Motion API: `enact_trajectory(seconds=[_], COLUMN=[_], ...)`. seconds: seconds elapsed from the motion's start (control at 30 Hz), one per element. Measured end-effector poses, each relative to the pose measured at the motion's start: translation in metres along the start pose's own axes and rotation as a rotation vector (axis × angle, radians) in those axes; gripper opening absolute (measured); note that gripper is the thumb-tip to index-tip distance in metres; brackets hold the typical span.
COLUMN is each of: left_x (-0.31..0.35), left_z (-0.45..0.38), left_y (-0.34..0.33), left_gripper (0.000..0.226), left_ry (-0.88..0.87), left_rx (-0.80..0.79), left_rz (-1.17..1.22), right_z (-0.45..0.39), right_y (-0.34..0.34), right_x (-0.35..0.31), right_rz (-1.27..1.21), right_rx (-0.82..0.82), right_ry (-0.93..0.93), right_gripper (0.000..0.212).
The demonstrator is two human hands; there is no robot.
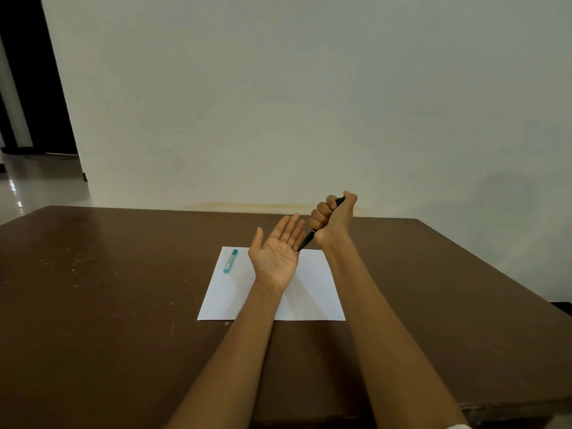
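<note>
head view: two bare forearms reach over a brown table toward a plain pale wall.
right hand: right of centre in the frame, closed in a fist round a black pencil, with the thumb over its top end.
pencil: slants down and left, tip at the little-finger edge of the other palm; probably a mechanical pencil, though it could be a pen, and i cannot tell if the tip touches skin.
left hand: centre of the frame, palm up, fingers straight, holding nothing, raised above a white sheet.
step in hand: seemingly clicking the top so something drops from the tip into the palm.
doing it well: cup the palm slightly, keep it right under the tip, press the thumb in short clicks and stay over the sheet so anything dropped shows on white.
writing: a teal lead case lies on the sheet's upper left part; its pale label is too small to read, and no brand shows on the pencil.
</note>
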State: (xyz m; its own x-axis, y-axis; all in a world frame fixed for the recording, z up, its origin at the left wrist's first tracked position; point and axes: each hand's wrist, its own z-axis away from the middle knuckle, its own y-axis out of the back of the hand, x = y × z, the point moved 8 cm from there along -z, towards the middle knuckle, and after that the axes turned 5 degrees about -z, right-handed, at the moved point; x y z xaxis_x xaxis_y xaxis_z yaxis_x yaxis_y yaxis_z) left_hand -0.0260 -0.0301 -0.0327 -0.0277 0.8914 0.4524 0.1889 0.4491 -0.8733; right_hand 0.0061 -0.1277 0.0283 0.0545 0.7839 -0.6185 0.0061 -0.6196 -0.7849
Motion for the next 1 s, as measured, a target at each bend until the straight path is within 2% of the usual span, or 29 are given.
enact_trajectory(seconds=[0.43,0.53,0.6,0.73,0.8,0.9,1.0], left_x=[0.0,0.001,0.002,0.011,0.015,0.021,0.027], left_z=[0.001,0.0,0.0,0.0,0.0,0.003,0.004], left_y=[-0.001,-0.002,-0.002,0.003,0.008,0.014,0.014], left_gripper=[0.063,0.062,0.06,0.055,0.051,0.048,0.044], left_ry=[0.0,-0.001,-0.013,-0.101,-0.142,-0.201,-0.254], left_rx=[0.002,0.004,0.008,0.084,0.18,0.349,0.445], left_rz=[-0.012,0.002,0.004,-0.074,-0.222,-0.495,-0.69], right_z=[0.0,-0.003,-0.004,-0.001,0.001,0.0,0.0], right_y=[0.001,-0.002,-0.005,-0.002,0.002,0.015,0.025], right_x=[0.001,0.005,0.008,0.01,0.014,0.013,0.021], right_rz=[-0.014,-0.062,-0.038,0.186,0.385,0.854,0.979], right_rx=[0.009,-0.031,-0.067,-0.094,-0.118,-0.089,-0.065], right_ry=[-0.02,-0.098,-0.179,-0.248,-0.269,-0.212,-0.247], right_gripper=[0.052,0.056,0.048,0.026,0.022,0.017,0.015])
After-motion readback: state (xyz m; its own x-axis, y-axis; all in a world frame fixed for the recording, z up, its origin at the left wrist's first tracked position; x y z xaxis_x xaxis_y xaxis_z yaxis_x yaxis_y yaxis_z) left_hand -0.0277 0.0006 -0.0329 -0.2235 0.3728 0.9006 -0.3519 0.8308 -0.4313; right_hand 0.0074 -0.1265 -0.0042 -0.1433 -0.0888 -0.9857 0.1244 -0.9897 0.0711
